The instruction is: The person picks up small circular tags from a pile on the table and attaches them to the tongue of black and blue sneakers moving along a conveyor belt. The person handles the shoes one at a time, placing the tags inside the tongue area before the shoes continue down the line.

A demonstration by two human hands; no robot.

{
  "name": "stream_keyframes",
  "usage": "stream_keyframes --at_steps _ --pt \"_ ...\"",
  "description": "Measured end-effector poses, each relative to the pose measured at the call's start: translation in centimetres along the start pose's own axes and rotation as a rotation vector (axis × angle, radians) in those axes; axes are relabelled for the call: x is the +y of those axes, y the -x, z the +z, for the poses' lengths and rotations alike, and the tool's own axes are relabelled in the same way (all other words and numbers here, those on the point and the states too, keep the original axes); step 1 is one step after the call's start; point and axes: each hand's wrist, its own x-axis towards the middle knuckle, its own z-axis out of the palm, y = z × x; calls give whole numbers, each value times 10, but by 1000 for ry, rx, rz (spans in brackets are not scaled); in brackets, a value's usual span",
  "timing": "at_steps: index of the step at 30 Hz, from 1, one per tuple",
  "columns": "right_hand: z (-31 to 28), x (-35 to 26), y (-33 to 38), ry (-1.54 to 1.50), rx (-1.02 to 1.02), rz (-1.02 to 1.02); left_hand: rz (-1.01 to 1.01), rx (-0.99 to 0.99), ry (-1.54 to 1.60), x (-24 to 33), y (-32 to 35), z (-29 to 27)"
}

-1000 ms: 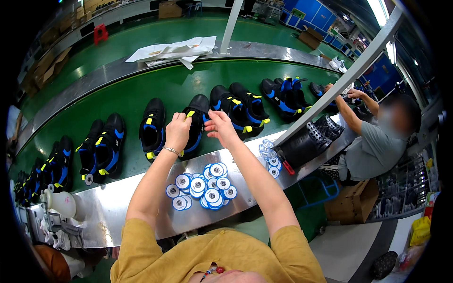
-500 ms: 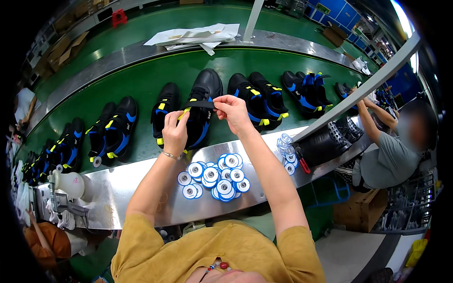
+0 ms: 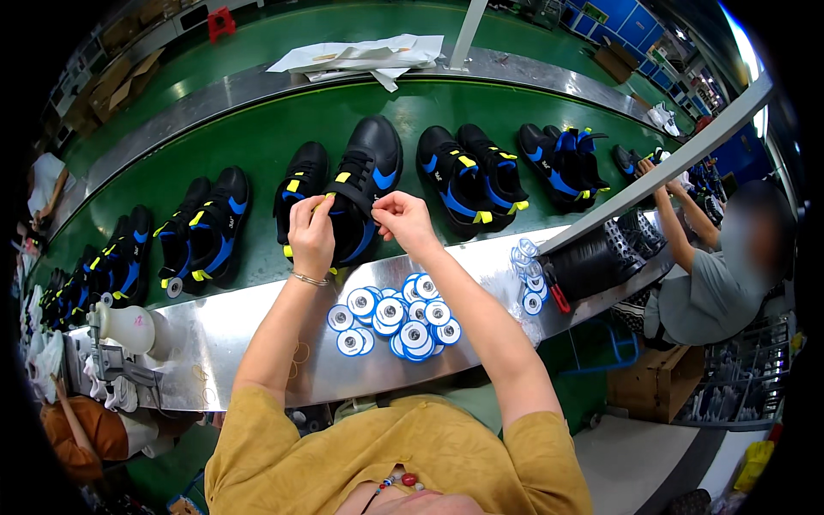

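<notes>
Green surface (image 3: 260, 156) runs across my view with other pairs (image 3: 451, 172) along it; metal surface (image 3: 215, 335) on the near side carries blue-rimmed discs (image 3: 388, 311). Shoe (image 3: 364, 165) sits straight ahead on the green, just right of its mate (image 3: 308, 163). Its long axis runs away from me, toe far, heel near, leaning slightly right. Strap (image 3: 352, 192) lies crosswise to that axis, spanning the gap between the hands. Left hand (image 3: 311, 232) pinches the left end; right hand (image 3: 405, 221) pinches the right end at the shoe's right side. Neither reads as clearly nearer. Can't tell exact contact under the fingertips.
</notes>
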Motion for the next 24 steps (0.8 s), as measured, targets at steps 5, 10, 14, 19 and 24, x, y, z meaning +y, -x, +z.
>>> stream_keyframes --at_steps 5,10,14,19,24 --pt "11 7 0 -73 24 20 -25 0 12 -2 0 -1" --pt "23 14 2 -161 54 78 -51 -12 8 -1 -2 -3" --pt "27 19 2 -281 85 151 -51 -23 -1 -4 -5 0" --pt "-23 3 10 -102 -11 258 -80 -153 -78 -3 -12 6" --pt "-125 -36 55 157 42 172 -134 -289 -244 -7 -22 22"
